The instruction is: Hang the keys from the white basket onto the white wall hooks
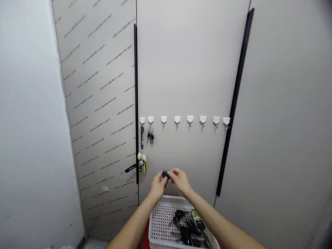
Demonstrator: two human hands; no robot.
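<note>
Eight hooks (177, 119) are mounted on a smooth panel (192, 69), two occupied by a lanyard (142, 135) and key bunch (150, 135). Above a perforated plastic basket (160, 221) — partly screened by the right forearm (212, 218) — a black object (165, 174) is pinched by left hand (157, 186) and right hand (182, 180) fingertips.

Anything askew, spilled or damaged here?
Slightly: the flat black tag with white lettering, beside the multicoloured charm cluster below the leftmost white-backed metal hook, juts sideways past the long black handle rather than hanging straight. No spill or damage shows.
</note>
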